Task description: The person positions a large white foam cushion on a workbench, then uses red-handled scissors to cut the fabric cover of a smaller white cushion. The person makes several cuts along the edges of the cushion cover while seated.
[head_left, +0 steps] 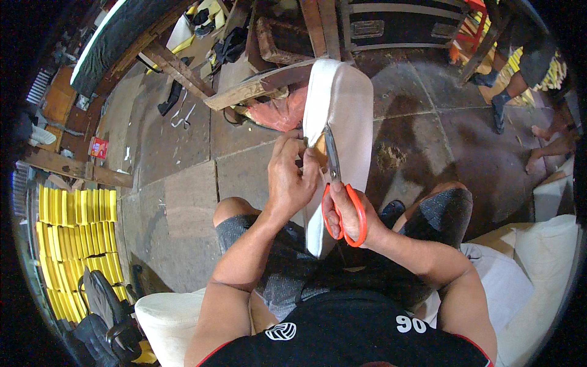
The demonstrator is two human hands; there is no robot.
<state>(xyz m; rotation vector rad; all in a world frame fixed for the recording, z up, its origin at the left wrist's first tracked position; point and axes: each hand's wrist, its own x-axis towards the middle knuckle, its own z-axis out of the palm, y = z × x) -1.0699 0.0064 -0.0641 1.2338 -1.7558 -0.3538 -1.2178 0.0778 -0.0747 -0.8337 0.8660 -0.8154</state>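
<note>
A long white padded piece with rounded ends, like a fabric-covered cushion (pixel 351 110), stands between my knees and reaches up past my hands. My right hand (pixel 347 211) grips a pair of scissors (pixel 332 156) by their orange-red handles. The blades point away from me and lie against the cushion's side seam. Beside the blade tips, my left hand (pixel 292 174) pinches the cushion's edge, where a small tan patch (pixel 320 145) shows. Its thumb and fingers are pressed together; exactly what part they hold is partly hidden.
Stacked yellow-edged pieces (pixel 78 226) stand at the left, near a black bag (pixel 101 300). Ahead are a wooden frame (pixel 263 82), a reddish plastic bag (pixel 278 110) and a black case (pixel 403 27). White cushions (pixel 538 263) lie at my right. Other people's legs (pixel 520 85) show at upper right.
</note>
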